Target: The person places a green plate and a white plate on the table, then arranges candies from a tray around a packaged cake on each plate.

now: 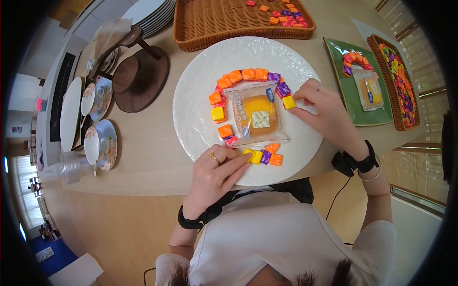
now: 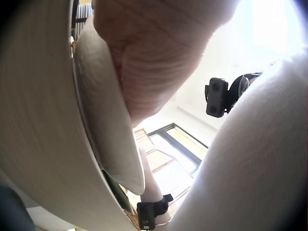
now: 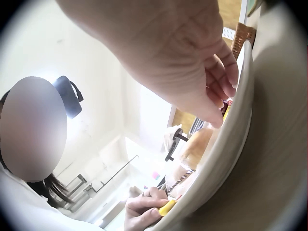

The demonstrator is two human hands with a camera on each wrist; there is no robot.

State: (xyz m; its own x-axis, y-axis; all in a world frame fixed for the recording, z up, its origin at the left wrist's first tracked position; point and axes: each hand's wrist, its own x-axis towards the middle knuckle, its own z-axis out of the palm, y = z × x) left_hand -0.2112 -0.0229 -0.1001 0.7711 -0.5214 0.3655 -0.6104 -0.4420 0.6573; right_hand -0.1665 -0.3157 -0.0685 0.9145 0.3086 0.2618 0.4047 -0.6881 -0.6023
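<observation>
1. You seem midway through laying a ring of candies (image 1: 248, 74) around the wrapped cake (image 1: 257, 107), which lies near the middle of the white plate (image 1: 296, 62).
2. Your right hand (image 1: 324, 107) pinches a yellow candy (image 1: 289, 102) between thumb and fingers, at the ring's right end.
3. Your left hand (image 1: 214, 169) pinches another yellow candy (image 1: 248, 153) by the cake's near edge.
4. The widest gap runs along the cake's lower right (a smaller one shows at its left), so the next move probably calls for a short, low placement there.
5. Watch the near rim: it sits close to the front edge of the table (image 1: 133, 178); overhang, I can't tell.
6. The brown basket (image 1: 210, 43) crowds the far rim and the wooden stand (image 1: 155, 78) the left; bare table on the right gives your wrist room.
</observation>
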